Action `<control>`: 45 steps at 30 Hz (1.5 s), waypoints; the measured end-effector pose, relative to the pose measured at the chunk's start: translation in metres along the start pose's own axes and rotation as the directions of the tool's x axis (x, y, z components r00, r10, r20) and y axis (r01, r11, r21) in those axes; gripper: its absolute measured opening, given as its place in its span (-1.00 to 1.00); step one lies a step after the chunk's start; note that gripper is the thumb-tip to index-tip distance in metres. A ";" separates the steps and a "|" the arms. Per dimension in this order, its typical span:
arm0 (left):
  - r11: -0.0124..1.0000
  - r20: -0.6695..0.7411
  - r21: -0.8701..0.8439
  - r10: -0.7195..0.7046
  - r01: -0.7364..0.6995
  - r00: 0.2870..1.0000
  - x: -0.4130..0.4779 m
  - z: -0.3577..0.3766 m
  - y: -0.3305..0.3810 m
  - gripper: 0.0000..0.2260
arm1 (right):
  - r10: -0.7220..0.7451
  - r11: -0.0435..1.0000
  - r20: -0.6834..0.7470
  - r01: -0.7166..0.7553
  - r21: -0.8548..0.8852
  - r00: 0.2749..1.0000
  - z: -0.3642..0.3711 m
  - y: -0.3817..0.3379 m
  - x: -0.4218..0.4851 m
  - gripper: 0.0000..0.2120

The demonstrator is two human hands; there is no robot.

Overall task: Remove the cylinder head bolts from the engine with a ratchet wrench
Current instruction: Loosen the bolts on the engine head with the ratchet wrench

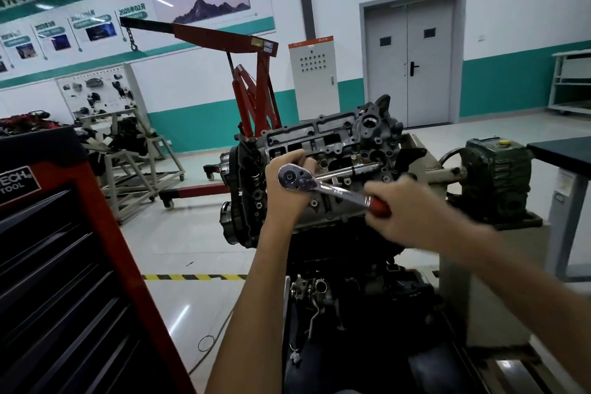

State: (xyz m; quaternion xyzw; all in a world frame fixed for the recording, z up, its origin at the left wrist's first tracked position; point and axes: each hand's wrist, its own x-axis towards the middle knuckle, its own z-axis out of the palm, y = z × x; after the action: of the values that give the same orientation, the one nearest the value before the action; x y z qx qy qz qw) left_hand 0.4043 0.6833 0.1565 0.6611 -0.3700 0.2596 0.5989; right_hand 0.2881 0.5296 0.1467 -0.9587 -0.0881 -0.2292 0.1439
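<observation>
Workshop view, largest to smallest. At L we see a red-and-black tool cabinet [64, 265] w/ its drawers closed. At ctr, the engine [243, 189] is mounted on a stand, tilted so that the cylinder head [323, 134] faces us. The stand's green gearbox [495, 176] sits to its R. Behind the engine stands a red engine hoist [256, 83].

We see the left hand [287, 192] w/ fingers curled behind the head of the ratchet wrench [332, 190], gripping it where the extension bar [348, 171] joins. The right hand [406, 211], motion-blurred, is wrapped round the wrench's red handle. The wrench lies across the front of the cylinder head. Its round head is at L and its handle slopes down to the R. The extension bar runs from the wrench head into a hole on the R part of the cylinder head. We cannot tell whether a bolt sits there.
</observation>
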 end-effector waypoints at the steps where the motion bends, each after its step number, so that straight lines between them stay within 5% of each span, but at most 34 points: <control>1: 1.000 -0.034 0.010 -0.017 0.017 0.999 0.000 0.003 0.000 -0.53 | 0.047 0.989 -0.027 -0.043 0.138 0.999 0.020 -0.009 -0.010 -0.88; 4: 0.999 -0.083 -0.014 -0.039 0.038 0.996 0.000 0.011 0.000 -0.53 | 0.179 0.832 -0.057 -0.120 0.542 0.982 0.071 -0.047 -0.028 -0.79; 7: 0.998 -0.082 -0.055 -0.045 0.041 0.996 -0.002 0.013 -0.001 -0.55 | 0.207 0.645 0.014 -0.147 0.750 0.978 0.098 -0.076 -0.030 -0.82; 10: 0.998 -0.065 -0.032 -0.051 0.049 0.997 -0.002 0.004 -0.004 -0.60 | 0.138 0.822 0.000 -0.114 0.559 0.991 0.072 -0.054 -0.024 -0.74; 13: 0.999 -0.010 -0.027 -0.021 0.021 1.000 -0.003 -0.005 -0.002 -0.59 | 0.002 0.963 0.132 -0.037 0.266 0.991 0.017 -0.017 -0.004 -0.79; 16: 0.998 0.064 0.029 0.055 -0.056 0.996 -0.002 -0.007 0.001 -0.57 | -0.049 0.989 0.030 0.053 -0.141 0.998 -0.028 0.003 0.017 -0.89; 18: 0.996 0.076 0.038 0.079 -0.082 0.994 -0.004 -0.003 0.000 -0.57 | -0.045 0.975 -0.022 0.039 -0.220 0.999 -0.034 0.006 0.017 -0.86; 22: 0.998 -0.075 -0.068 0.002 -0.007 0.997 -0.009 0.006 -0.006 -0.58 | 0.112 0.975 -0.039 -0.102 0.198 0.993 0.027 -0.022 -0.016 -0.76; 25: 0.993 -0.138 -0.113 0.003 -0.019 0.990 -0.008 0.014 -0.003 -0.57 | 0.199 0.741 0.002 -0.152 0.654 0.980 0.078 -0.064 -0.030 -0.80; 27: 0.997 -0.155 -0.071 0.012 -0.024 0.988 -0.008 0.016 -0.001 -0.61 | 0.187 0.591 0.074 -0.172 0.788 0.980 0.094 -0.082 -0.031 -0.91; 30: 0.997 -0.122 -0.080 -0.013 0.003 0.992 -0.007 0.006 -0.007 -0.63 | 0.169 0.776 0.046 -0.161 0.610 0.985 0.075 -0.063 -0.026 -0.84; 33: 0.999 -0.040 -0.050 0.007 -0.009 0.999 -0.007 -0.007 -0.007 -0.68 | 0.033 0.982 0.060 -0.043 0.182 0.998 0.018 -0.023 -0.007 -0.79; 36: 0.998 0.051 -0.049 0.052 -0.050 0.997 -0.005 -0.006 -0.001 -0.72 | -0.065 0.977 0.029 0.069 -0.201 0.997 -0.036 -0.001 0.017 -0.83; 38: 0.998 0.057 -0.032 0.053 -0.051 0.997 -0.003 -0.001 -0.001 -0.71 | -0.083 0.958 -0.022 0.074 -0.277 0.996 -0.044 0.005 0.022 -0.75; 42: 0.997 -0.066 -0.083 -0.006 0.000 0.998 -0.001 0.009 -0.008 -0.54 | 0.062 0.993 -0.056 -0.056 0.100 0.997 0.016 -0.011 -0.011 -0.81; 45: 0.997 -0.106 -0.083 -0.013 0.004 0.994 -0.001 0.017 -0.006 -0.53 | 0.196 0.828 -0.077 -0.124 0.547 0.978 0.072 -0.049 -0.032 -0.77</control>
State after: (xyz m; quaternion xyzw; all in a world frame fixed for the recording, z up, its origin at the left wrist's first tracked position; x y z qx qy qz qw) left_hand 0.4069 0.6672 0.1494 0.6224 -0.3452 0.2765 0.6458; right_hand 0.2786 0.5957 0.0818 -0.8664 -0.0587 -0.2439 0.4317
